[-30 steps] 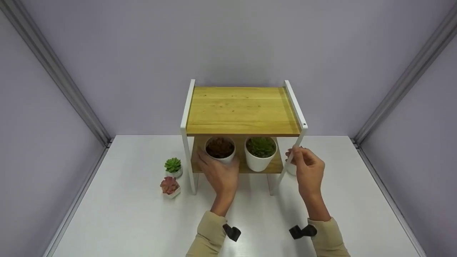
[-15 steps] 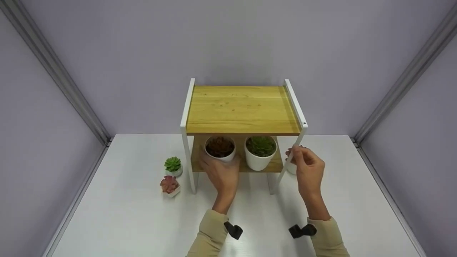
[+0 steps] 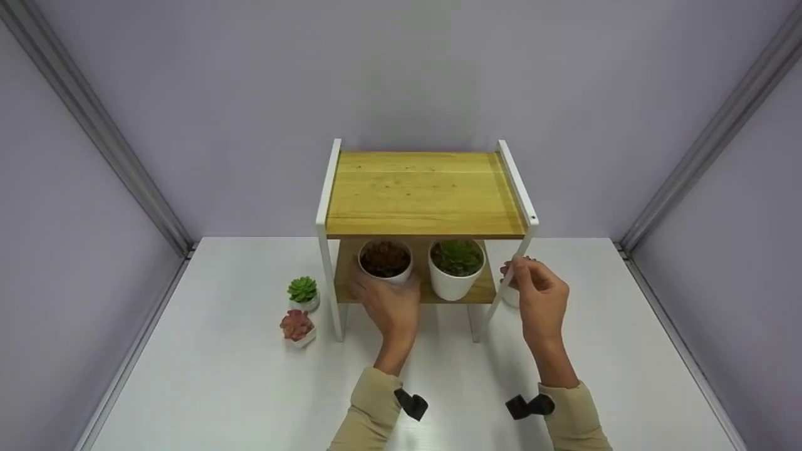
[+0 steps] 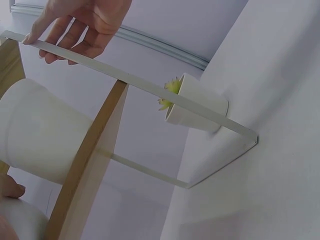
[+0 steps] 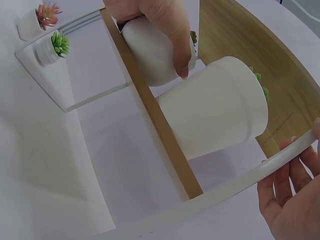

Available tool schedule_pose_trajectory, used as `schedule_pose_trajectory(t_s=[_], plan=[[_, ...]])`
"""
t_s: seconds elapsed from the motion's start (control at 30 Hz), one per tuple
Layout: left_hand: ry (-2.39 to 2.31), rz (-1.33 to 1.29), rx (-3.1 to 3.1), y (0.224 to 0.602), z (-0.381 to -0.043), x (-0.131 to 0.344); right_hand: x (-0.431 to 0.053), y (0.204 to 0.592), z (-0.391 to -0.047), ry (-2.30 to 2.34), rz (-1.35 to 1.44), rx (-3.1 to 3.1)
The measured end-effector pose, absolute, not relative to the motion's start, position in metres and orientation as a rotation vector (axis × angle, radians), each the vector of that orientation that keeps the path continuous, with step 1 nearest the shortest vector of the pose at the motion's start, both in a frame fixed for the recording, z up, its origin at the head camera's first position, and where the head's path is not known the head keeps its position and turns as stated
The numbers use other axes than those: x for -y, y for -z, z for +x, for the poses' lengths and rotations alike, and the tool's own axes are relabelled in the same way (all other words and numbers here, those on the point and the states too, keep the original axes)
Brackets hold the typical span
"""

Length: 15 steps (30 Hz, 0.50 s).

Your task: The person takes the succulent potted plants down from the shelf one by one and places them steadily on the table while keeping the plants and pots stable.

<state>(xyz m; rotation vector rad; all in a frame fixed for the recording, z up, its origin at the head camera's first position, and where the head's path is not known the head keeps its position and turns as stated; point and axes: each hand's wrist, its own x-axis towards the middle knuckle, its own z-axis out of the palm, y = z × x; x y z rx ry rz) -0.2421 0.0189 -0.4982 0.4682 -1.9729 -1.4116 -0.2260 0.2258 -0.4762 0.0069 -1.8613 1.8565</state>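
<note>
In the head view, my left hand point(image 3: 390, 307) grips a white flowerpot point(image 3: 396, 279) with a dark reddish succulent, on the left of the lower shelf point(image 3: 426, 294). The right wrist view shows the thumb lying along this pot point(image 5: 152, 52); the other fingers are mostly hidden. Beside it stands a larger white flowerpot point(image 3: 451, 287) with a green succulent, apart from both hands. My right hand point(image 3: 544, 302) holds the white front upright point(image 4: 105, 67) of the two-tier shelf rack, thumb on one side and fingers on the other.
A wooden top board point(image 3: 420, 194) covers the rack above the pots. Left of the rack, on the white table point(image 3: 219, 376), sit a small green succulent point(image 3: 304, 290) and a pink succulent point(image 3: 297, 326). Another white pot point(image 4: 200, 102) stands right of the rack, partly behind my right hand.
My left wrist and sleeve have shifted slightly to the right, the hand staying at the reddish succulent's pot. My right hand and the rack look the same.
</note>
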Motion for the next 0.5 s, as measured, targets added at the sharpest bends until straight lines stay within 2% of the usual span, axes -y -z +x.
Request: schedule_pose_trajectory(t_s=[0.5], plan=[[1.316,0.409,1.976,0.499,-0.2415,-0.0171,-0.2259,0.4763,-0.2257,-1.864,0.007,1.842]])
